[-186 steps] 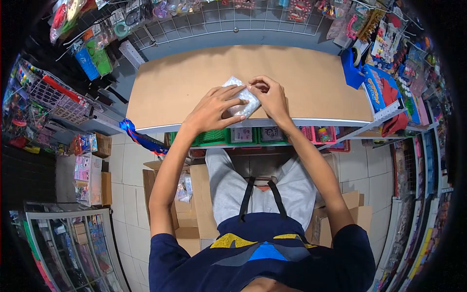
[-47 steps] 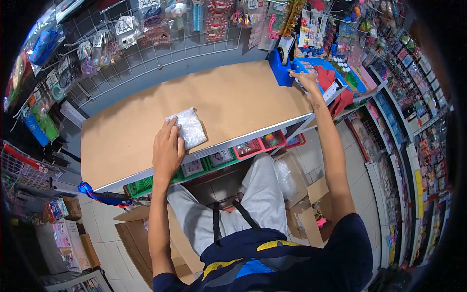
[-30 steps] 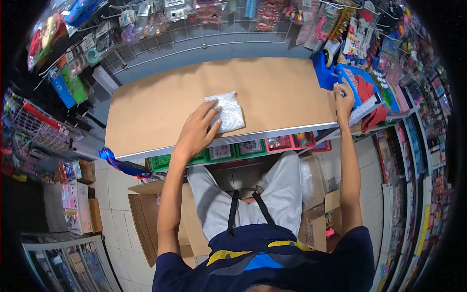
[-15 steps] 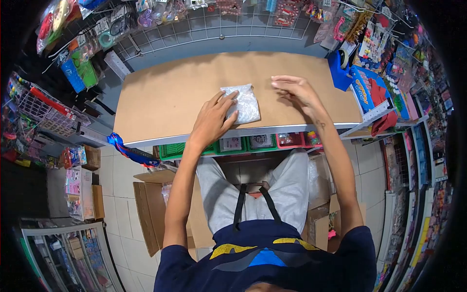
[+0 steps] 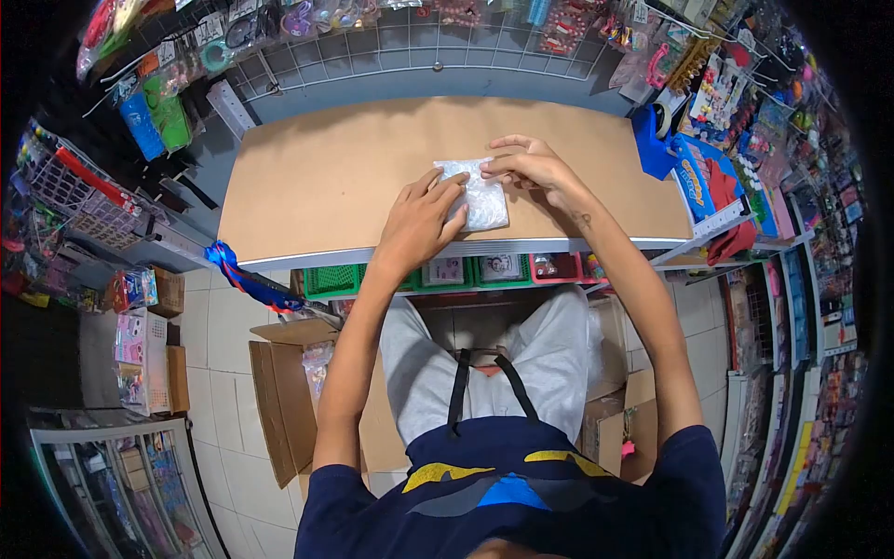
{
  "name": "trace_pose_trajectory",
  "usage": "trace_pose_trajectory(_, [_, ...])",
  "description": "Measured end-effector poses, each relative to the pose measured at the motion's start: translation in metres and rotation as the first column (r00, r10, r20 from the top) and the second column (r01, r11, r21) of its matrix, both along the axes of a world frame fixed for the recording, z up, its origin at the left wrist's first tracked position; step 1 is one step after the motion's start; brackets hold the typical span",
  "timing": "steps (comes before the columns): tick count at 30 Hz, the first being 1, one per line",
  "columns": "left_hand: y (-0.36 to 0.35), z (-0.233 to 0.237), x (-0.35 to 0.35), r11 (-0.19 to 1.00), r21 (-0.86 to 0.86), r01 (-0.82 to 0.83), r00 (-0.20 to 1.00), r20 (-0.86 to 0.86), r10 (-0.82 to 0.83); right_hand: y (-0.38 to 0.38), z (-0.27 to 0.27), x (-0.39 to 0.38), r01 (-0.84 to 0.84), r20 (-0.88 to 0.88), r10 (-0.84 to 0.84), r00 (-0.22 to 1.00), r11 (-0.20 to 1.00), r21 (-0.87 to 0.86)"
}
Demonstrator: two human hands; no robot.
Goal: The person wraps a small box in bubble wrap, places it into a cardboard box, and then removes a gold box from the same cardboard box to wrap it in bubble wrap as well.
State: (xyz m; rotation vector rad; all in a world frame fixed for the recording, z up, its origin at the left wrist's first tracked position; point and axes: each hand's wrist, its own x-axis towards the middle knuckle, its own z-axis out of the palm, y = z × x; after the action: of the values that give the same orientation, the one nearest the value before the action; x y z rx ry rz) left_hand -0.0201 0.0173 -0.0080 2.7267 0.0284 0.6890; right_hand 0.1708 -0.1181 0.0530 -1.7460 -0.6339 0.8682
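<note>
A flat white packet in clear, crinkled plastic (image 5: 486,207) lies on the brown tabletop (image 5: 317,186) near its front edge. My left hand (image 5: 424,216) rests on the packet's left side with its fingers spread. From the right, my right hand (image 5: 535,171) reaches over the packet's upper edge. Its thumb and index fingertip are close together at the top right of the packet, while the other fingers are partly raised. Whether a bit of the plastic is pinched there is too small to tell.
Behind the table is a wire grid (image 5: 372,47) hung with small packaged goods. A blue holder (image 5: 655,144) with a tape roll stands at the right end. Green baskets (image 5: 332,279) sit under the front edge. Open cardboard boxes (image 5: 276,401) flank my legs.
My right hand has moved left, from beside the packet to its upper edge. My left hand and the packet appear slightly further right in the view.
</note>
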Motion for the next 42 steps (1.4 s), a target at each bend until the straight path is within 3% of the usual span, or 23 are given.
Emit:
trace_pose_trajectory(8, [-0.001,-0.002,0.000,0.999,0.045,-0.026,0.999,0.040,0.024,0.016,-0.021,0.005,0.006,0.108,0.005,0.994,0.995,-0.103])
trace_pose_trajectory(11, [-0.001,-0.005,0.001,0.997,0.072,-0.032,0.997,0.076,0.026,0.021,-0.013,0.011,-0.045,0.137,0.083,0.987,0.965,-0.258])
trace_pose_trajectory(17, [-0.001,-0.007,0.001,0.995,0.087,-0.042,0.996,0.085,0.034,0.028,-0.010,0.017,-0.136,0.137,0.175,0.975,0.958,-0.254])
trace_pose_trajectory(23, [0.000,-0.003,0.001,0.999,0.040,-0.023,1.000,0.015,0.022,0.038,-0.018,0.035,-0.241,0.085,0.294,0.952,0.891,-0.384])
trace_pose_trajectory(26, [0.000,-0.004,0.000,0.999,0.027,-0.028,0.999,0.022,0.027,0.025,-0.009,0.019,-0.187,0.155,0.242,0.958,0.936,-0.299])
trace_pose_trajectory(29, [-0.001,-0.007,0.002,0.999,0.024,-0.036,0.998,0.060,0.035,0.014,-0.013,0.010,-0.188,0.100,0.211,0.972,0.962,-0.197])
trace_pose_trajectory(35, [0.000,-0.005,0.000,0.999,0.035,-0.014,0.999,0.048,0.013,0.008,-0.022,0.021,-0.238,0.144,0.268,0.953,0.951,-0.197])
trace_pose_trajectory(38, [0.003,-0.008,0.001,0.998,0.056,0.011,0.999,0.046,-0.014,0.006,-0.020,0.012,-0.156,0.182,0.185,0.966,0.974,-0.165])
trace_pose_trajectory(42, [0.004,-0.006,0.001,0.998,0.047,0.029,1.000,0.006,-0.029,0.012,-0.030,0.020,-0.180,0.137,0.197,0.971,0.975,-0.133])
